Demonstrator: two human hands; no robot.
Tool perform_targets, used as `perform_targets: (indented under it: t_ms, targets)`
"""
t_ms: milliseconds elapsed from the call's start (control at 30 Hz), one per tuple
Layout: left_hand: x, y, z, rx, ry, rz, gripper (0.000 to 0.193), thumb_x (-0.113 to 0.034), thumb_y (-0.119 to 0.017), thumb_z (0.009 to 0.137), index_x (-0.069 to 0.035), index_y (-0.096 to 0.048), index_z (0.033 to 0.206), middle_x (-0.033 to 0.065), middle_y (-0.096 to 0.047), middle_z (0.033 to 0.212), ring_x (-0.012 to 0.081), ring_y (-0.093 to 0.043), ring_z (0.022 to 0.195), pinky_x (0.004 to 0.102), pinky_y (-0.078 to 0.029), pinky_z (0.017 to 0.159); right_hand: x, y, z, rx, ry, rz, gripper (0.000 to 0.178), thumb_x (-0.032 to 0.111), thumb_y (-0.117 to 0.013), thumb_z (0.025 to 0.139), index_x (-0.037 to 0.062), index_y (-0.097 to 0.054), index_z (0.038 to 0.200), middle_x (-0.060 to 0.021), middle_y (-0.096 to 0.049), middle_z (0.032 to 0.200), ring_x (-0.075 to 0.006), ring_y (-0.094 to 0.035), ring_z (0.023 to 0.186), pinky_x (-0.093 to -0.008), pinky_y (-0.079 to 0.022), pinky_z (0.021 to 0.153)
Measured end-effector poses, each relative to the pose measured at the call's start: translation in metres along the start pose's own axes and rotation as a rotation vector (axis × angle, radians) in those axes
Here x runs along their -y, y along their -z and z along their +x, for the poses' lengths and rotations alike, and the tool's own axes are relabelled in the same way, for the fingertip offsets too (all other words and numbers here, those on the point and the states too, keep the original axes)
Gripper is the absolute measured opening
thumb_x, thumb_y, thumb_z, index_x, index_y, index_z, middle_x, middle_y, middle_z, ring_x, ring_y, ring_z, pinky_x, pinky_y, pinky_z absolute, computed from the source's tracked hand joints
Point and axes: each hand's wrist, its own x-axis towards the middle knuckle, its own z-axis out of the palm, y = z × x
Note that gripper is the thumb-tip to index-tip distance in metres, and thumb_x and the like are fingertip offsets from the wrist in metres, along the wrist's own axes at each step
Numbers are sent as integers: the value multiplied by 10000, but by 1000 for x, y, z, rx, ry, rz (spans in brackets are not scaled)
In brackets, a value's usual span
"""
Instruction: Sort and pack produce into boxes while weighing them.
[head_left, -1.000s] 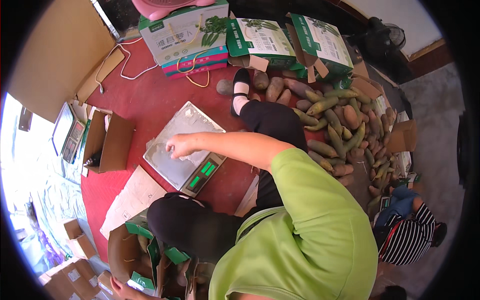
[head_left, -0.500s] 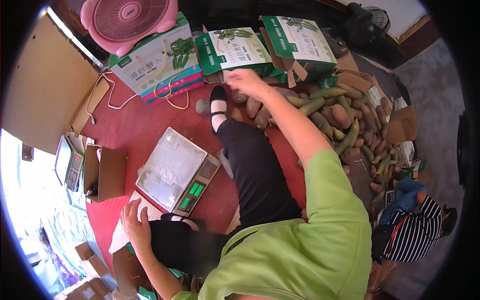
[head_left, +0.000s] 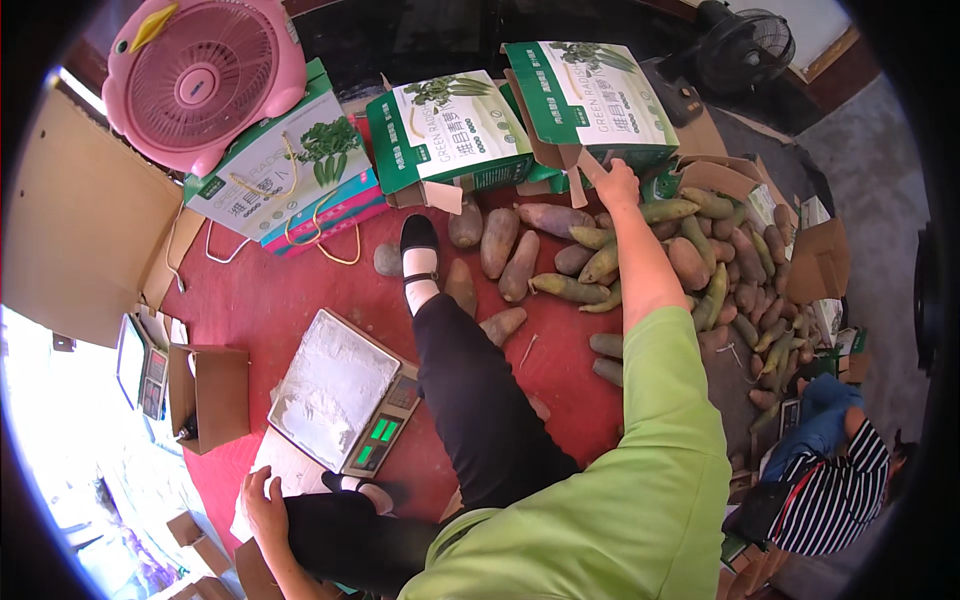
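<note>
My right hand (head_left: 615, 187) reaches far forward to a green and white carton (head_left: 600, 98) at the back. Its fingers are closed at that carton's loose brown flap (head_left: 577, 178). Below and right of this hand lies a heap of long green and reddish-brown radishes (head_left: 688, 262). My left hand (head_left: 265, 508) is by my bent left knee with its fingers apart, holding nothing. In front of it stands a digital scale (head_left: 335, 388) with a bare metal plate and lit green figures. A second green and white carton (head_left: 458, 130) sits left of the first.
A pink fan (head_left: 205, 85) rests on a boxed gift carton (head_left: 275, 165) at the far left. A small brown box (head_left: 215, 398) stands left of the scale. A black fan (head_left: 752, 48) is at the back right. Another person in a striped top (head_left: 830, 490) works at right.
My right hand has moved right, from beside the middle carton to the right carton's flap. The view has shifted, showing more of the pink fan. My left hand stays by the knee.
</note>
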Motion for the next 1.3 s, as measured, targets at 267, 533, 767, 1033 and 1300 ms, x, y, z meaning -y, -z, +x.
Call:
perform_targets:
  t_ms: [267, 533, 767, 1033, 1300]
  targets:
    - [-13, -8, 8, 49, -24, 113, 182, -73, -620, 781, -17, -632, 954, 144, -619, 920, 334, -587, 902, 417, -465, 775, -26, -33, 19, 127, 12, -67, 272, 270, -568, 815, 94, -632, 1013, -170, -630, 1060, -358, -601, 983, -456, -477, 841]
    - [-7, -1, 1, 9, -45, 144, 181, -89, -617, 797, -22, -633, 964, 151, -615, 923, 344, -583, 900, 426, -461, 770, 36, 52, -28, -291, 375, -20, 171, 225, -508, 848, 64, -561, 826, -151, -623, 854, -378, -622, 810, -499, -494, 699]
    - [1, 7, -12, -53, -50, 82, 194, -119, -606, 823, -25, -635, 990, 167, -618, 955, 354, -582, 909, 427, -457, 789, 103, 185, -24, -501, 559, 518, 334, 314, -506, 886, 11, -510, 747, -231, -586, 753, -435, -548, 728, -458, -439, 654]
    - [-1, 18, -30, -144, -98, -169, 370, -124, -675, 763, -47, -606, 1119, 149, -611, 1055, 344, -572, 1002, 405, -446, 861, 177, 253, -75, 135, 633, 1011, 252, 257, -585, 876, 6, -575, 895, -77, -617, 812, -174, -621, 696, -369, -548, 612]
    - [-43, 35, -40, -319, -227, -338, 929, -99, -821, 512, -51, -420, 1348, 160, -452, 1346, 343, -410, 1259, 428, -340, 1047, 279, 252, -243, 587, 807, 1378, 77, 120, -550, 857, 61, -551, 807, -39, -581, 723, -148, -594, 641, -295, -488, 603]
